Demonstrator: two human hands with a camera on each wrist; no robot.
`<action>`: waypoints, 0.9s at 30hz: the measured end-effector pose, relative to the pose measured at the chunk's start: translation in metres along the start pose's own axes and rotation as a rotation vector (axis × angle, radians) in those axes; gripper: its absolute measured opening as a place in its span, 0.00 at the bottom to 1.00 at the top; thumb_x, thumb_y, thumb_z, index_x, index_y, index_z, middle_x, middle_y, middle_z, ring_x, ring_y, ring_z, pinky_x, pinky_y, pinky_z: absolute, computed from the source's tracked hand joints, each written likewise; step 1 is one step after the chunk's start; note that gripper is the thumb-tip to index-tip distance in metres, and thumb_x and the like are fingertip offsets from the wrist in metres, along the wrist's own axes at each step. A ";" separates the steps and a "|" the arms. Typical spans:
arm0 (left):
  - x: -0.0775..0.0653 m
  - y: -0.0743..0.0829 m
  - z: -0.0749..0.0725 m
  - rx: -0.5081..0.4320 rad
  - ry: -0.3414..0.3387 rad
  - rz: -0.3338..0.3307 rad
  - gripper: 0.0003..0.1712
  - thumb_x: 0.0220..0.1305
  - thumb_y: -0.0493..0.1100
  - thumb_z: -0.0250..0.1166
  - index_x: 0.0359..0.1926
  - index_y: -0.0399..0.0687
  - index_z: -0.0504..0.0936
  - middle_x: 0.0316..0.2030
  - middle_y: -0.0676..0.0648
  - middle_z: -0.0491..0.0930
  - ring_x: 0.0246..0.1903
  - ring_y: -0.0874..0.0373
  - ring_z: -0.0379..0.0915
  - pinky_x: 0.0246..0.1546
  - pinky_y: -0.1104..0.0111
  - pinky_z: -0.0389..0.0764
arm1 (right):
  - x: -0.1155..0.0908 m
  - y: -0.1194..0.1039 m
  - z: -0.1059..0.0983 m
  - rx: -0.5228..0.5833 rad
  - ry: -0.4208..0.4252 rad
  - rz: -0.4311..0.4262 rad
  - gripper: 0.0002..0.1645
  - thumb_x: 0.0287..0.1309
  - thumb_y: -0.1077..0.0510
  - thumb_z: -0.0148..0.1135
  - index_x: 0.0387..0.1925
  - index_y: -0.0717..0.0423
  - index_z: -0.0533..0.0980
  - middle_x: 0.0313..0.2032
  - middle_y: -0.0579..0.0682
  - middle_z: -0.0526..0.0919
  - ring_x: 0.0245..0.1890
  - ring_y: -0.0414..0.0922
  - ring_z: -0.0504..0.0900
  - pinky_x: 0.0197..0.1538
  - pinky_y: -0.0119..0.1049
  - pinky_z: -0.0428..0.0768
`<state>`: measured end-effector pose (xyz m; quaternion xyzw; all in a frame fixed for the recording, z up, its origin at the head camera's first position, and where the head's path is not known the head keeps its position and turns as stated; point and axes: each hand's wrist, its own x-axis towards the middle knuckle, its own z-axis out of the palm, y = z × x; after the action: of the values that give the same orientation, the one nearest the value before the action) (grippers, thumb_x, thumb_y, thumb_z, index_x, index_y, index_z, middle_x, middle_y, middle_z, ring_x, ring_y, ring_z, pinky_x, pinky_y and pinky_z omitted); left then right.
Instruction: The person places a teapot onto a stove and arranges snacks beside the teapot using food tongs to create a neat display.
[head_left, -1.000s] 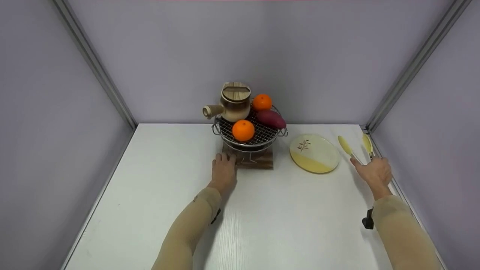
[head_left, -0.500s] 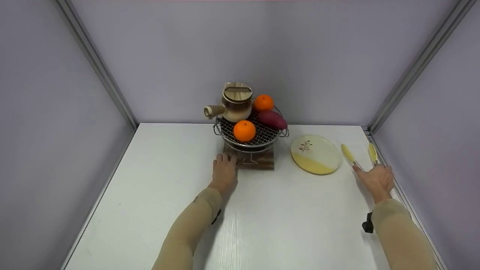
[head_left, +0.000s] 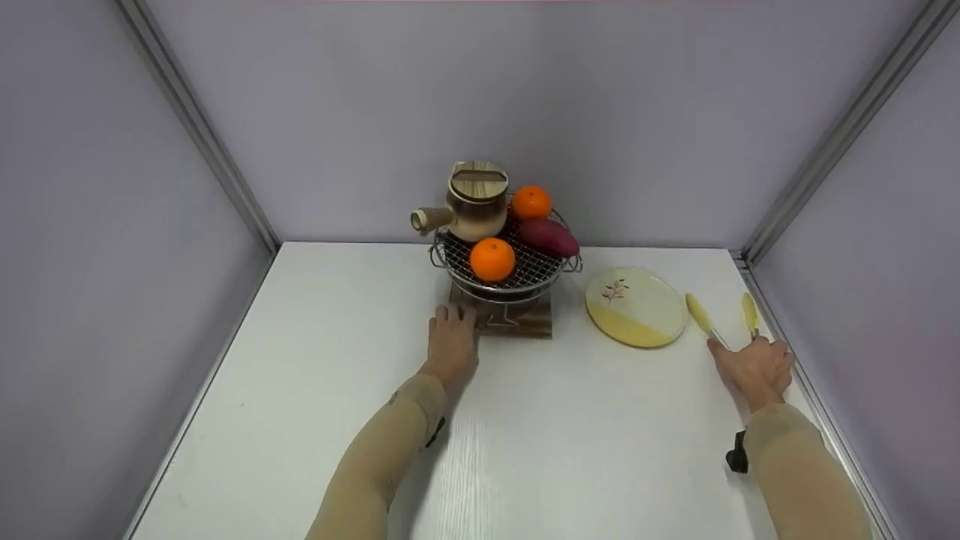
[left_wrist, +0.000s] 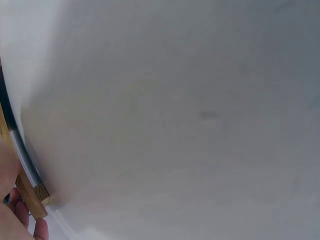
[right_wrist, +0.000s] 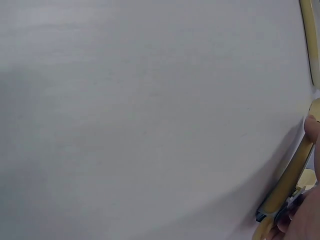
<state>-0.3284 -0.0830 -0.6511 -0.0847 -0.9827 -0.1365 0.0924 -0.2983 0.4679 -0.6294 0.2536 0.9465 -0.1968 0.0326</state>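
My left hand (head_left: pixel 453 341) grips the left front edge of a dark wooden board (head_left: pixel 525 324), its fingers at the board's corner (left_wrist: pixel 31 200) in the left wrist view. Above the board stands a round wire-mesh grill (head_left: pixel 529 270) with metal side handles. It bears a brown and cream pot (head_left: pixel 480 217) with a wooden lid, two oranges, one in front (head_left: pixel 493 259) and one behind (head_left: pixel 532 203), and a purple sweet potato (head_left: pixel 549 238). At the right, my right hand (head_left: pixel 756 369) holds yellow-tipped tongs (head_left: pixel 699 313), whose arms are spread apart. The palm hides part of them.
A round cream and yellow plate (head_left: pixel 636 307) with a leaf print lies between the grill and the tongs. The white table (head_left: pixel 585 435) meets purple-grey walls at the back and sides, and the right wall stands close beside my right hand.
My right hand has drawn back a little towards me with the tongs, and their tips sit nearer to me. The left hand stays at the board. The head view has shifted slightly.
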 end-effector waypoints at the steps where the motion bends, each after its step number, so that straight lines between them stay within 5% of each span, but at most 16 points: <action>1: -0.001 0.000 0.000 -0.006 0.007 0.000 0.21 0.84 0.44 0.64 0.71 0.43 0.77 0.65 0.36 0.76 0.63 0.39 0.70 0.64 0.47 0.78 | -0.001 -0.001 0.000 -0.002 -0.002 0.000 0.68 0.67 0.19 0.59 0.71 0.82 0.67 0.65 0.82 0.68 0.66 0.76 0.68 0.58 0.68 0.77; 13: -0.002 0.006 -0.009 -0.011 -0.042 -0.004 0.22 0.86 0.46 0.61 0.72 0.43 0.76 0.65 0.38 0.75 0.63 0.41 0.69 0.65 0.49 0.78 | -0.003 0.007 -0.008 -0.010 -0.011 -0.055 0.73 0.69 0.19 0.58 0.78 0.83 0.56 0.70 0.87 0.64 0.70 0.81 0.65 0.65 0.76 0.74; 22: -0.017 -0.003 -0.031 -0.124 -0.089 0.038 0.23 0.83 0.45 0.64 0.71 0.39 0.78 0.65 0.36 0.77 0.63 0.40 0.71 0.66 0.46 0.78 | -0.010 -0.007 -0.008 -0.025 0.186 -0.255 0.60 0.73 0.29 0.62 0.78 0.78 0.63 0.71 0.86 0.64 0.69 0.82 0.64 0.62 0.78 0.70; 27: -0.023 -0.018 -0.043 -0.188 -0.054 0.032 0.17 0.83 0.44 0.64 0.63 0.38 0.80 0.55 0.36 0.81 0.56 0.38 0.76 0.60 0.44 0.81 | -0.026 -0.032 -0.009 0.019 0.262 -0.382 0.50 0.73 0.37 0.66 0.75 0.74 0.70 0.70 0.81 0.71 0.69 0.79 0.69 0.64 0.77 0.73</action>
<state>-0.3034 -0.1156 -0.6200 -0.1124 -0.9661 -0.2245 0.0599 -0.2915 0.4336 -0.6053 0.0937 0.9715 -0.1740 -0.1307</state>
